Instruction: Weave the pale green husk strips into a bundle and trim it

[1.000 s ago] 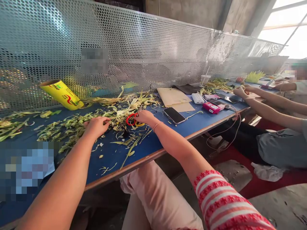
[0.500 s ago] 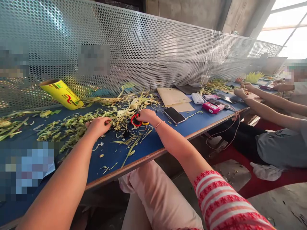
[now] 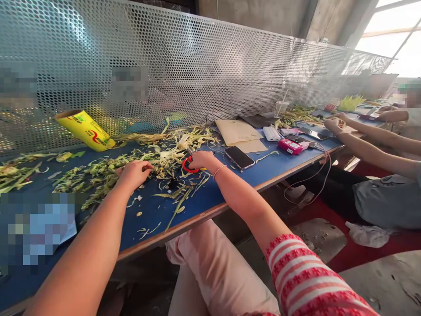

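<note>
My right hand (image 3: 203,160) is closed around a pair of scissors (image 3: 188,166) with a red loop handle and a bit of yellow showing beneath the fingers. The scissors sit at the near edge of a heap of pale, dry plant strips (image 3: 179,145). To the left, my left hand (image 3: 134,174) rests low over the table beside a pile of curled green plant pieces (image 3: 107,175). Its fingers are curled with the thumb and index finger close together, and what they hold, if anything, cannot be made out. Loose strips (image 3: 182,197) lie between my hands and the table edge.
A yellow tube (image 3: 85,130) leans by the perforated metal screen (image 3: 197,70). On the blue table (image 3: 148,219) lie a phone (image 3: 239,157), brown card (image 3: 238,132) and a pink box (image 3: 291,146). A co-worker's hands (image 3: 335,126) are farther right.
The red scissors handle has shifted slightly right, with less yellow showing. My left hand stays almost where it was. The co-worker's hands on the right have moved a little.
</note>
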Motion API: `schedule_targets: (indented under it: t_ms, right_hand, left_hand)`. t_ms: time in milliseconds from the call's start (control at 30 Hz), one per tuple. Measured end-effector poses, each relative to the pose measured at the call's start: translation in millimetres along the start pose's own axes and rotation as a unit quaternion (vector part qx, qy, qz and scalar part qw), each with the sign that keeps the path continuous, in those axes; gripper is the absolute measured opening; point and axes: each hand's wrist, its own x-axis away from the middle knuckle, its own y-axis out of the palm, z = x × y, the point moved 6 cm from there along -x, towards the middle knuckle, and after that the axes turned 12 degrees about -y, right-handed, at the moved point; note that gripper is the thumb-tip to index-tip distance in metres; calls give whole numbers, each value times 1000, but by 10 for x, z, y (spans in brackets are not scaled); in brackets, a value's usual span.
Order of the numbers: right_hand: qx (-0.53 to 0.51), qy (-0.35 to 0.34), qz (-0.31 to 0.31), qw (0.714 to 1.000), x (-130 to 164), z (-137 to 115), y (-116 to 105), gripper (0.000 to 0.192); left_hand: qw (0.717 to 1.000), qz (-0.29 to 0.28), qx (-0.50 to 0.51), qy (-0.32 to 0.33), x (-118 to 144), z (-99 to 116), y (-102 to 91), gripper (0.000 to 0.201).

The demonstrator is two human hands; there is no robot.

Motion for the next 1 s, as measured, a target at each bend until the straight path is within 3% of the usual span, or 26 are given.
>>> schedule_targets:
  t_ms: [333,500,600,733,1000]
  right_hand:
    - [-15,21,138,990,17,60,-187,24]
    - [-25,21,77,997,25,76,-109,26]
    - [-26,21,103,994,37,95,-159,28]
    - [-24,35,66,997,23,153,-125,29]
    - [5,40,104,994,25,194,-130,34]
  left_hand:
    - [999,-23,-5,-34,43,49,-17,32]
    - [999,-20,-4,-37,53,63,-31,32]
    - [999,-21,-10,-41,60,71,-41,33]
    - [999,-23,-13,-46,66,79,-50,32]
    - [999,-13,-10,-44,56,86,-43,32]
